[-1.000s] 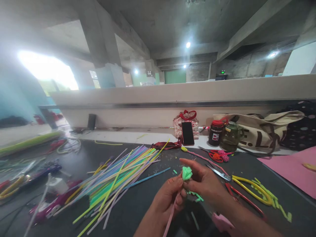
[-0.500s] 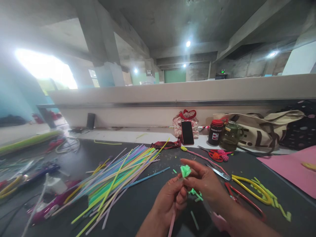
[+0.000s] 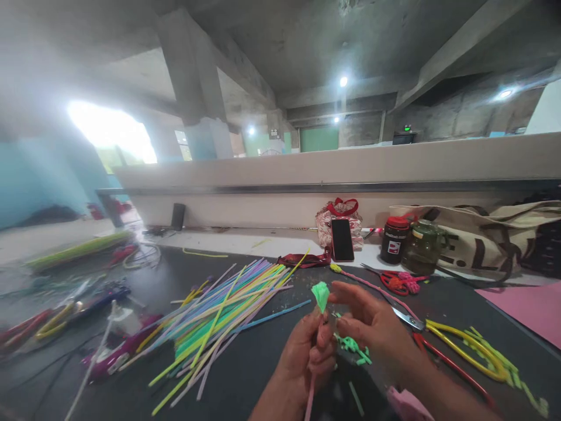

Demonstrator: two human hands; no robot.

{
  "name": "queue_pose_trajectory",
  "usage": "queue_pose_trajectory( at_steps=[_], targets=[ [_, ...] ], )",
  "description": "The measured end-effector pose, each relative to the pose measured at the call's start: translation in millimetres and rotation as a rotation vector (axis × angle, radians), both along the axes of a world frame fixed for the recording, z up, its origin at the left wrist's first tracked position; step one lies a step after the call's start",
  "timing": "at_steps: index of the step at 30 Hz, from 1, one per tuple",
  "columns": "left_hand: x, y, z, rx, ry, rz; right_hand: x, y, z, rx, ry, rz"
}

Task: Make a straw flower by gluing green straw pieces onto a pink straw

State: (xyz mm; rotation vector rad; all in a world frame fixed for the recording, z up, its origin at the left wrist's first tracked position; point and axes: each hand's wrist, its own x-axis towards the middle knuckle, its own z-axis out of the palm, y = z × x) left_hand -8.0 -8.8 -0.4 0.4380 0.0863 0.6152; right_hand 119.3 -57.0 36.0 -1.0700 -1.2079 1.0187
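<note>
My left hand [image 3: 307, 351] is closed on a pink pipe-cleaner stem [image 3: 310, 393] topped by a bright green bud-shaped tuft [image 3: 321, 294]. The tuft stands upright above my left thumb and fingertips. Just to its right, my right hand [image 3: 372, 318] has its thumb and fingers apart, with nothing visible between them. Short green pipe-cleaner pieces [image 3: 354, 346] lie on the dark table below, partly covered by my hands. Yellow-handled scissors [image 3: 467, 351] and a red-handled tool [image 3: 456, 367] rest to the right of my right hand.
A pile of coloured pipe cleaners [image 3: 232, 310] spreads across the left. A purple glue gun [image 3: 118, 354] lies beyond it. At the back stand a phone [image 3: 342, 240], a red-lidded jar [image 3: 394, 241] and a green bottle [image 3: 421, 248]. Red scissors [image 3: 394, 283] lie before them.
My right hand has drawn back from the green tuft, its fingers parting. The tuft now looks narrower and stands freer in my left hand. The whole view has shifted slightly left.
</note>
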Motion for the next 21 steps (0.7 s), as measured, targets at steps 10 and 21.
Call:
queue_pose_trajectory(
  at_steps=[10, 21],
  targets=[
    [7, -4, -3.0, 0.004, 0.108, -0.09, 17, 4, 10.6, -0.213, 0.107, 0.004],
    [7, -2, -0.6, -0.001, 0.345, -0.117, 24, 15, -10.4, -0.24, 0.212, 0.078]
  ],
)
